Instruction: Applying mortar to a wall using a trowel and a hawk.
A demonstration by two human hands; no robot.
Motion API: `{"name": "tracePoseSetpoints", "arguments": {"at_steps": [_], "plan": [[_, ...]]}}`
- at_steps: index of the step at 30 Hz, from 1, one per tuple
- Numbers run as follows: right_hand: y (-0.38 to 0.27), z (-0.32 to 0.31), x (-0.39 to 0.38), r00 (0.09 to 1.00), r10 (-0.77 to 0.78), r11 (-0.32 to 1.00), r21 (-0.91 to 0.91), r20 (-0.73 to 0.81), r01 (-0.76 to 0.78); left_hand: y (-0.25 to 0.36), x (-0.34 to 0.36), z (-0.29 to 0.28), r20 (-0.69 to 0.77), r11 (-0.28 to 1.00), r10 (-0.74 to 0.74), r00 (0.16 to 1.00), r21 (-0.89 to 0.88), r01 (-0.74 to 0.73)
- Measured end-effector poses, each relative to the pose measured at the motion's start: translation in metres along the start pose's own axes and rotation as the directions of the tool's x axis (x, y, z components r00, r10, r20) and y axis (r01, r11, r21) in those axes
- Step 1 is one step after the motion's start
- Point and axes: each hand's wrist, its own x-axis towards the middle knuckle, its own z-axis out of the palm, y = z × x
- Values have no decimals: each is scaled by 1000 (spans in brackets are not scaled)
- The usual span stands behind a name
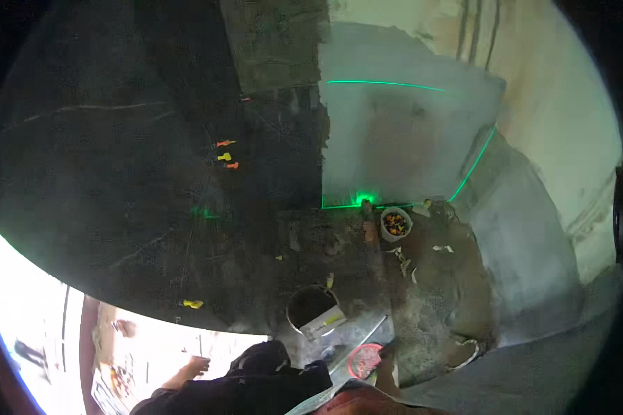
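Note:
At the lower left, my left hand (199, 365) reaches out past a dark sleeve against a bright opening. Its fingers look loosely apart, with nothing visible in them. A yellow tile-levelling clip (193, 303) sits above it near the dark slab's lower edge. At the lower middle is a red-rimmed bowl (353, 354) with pale, pinkish contents. Beside the bowl's right side is a dim brown shape (387, 361), perhaps my right hand; its fingers cannot be made out.
Large dark slabs (118, 173) carry orange and yellow clips (224, 157). Green laser lines (387, 83) cross the grey patch (408, 138). A small white bucket (396, 235) holds coloured pieces. Nearer stands a larger bucket (290, 322). Pale scraps (442, 248) litter the grey floor.

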Motion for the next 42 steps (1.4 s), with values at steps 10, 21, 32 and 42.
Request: {"name": "tracePoseSetpoints", "arguments": {"at_steps": [10,21,32,42], "plan": [[-101,39,94,983,171,728,-682,71,-77,3,-1,125,148,887,413,899,-291,-359],[-168,-1,123,902,418,615,-695,-112,-371,9,77,223,213,946,197,957,-299,-128],[-174,-34,285,692,684,410,-664,-229,-625,158,118,352,-79,847,82,993,-520,-111],[-257,134,344,736,618,457,-888,275,-52,157,190,550,256,285,-415,873,-875,392]]}}
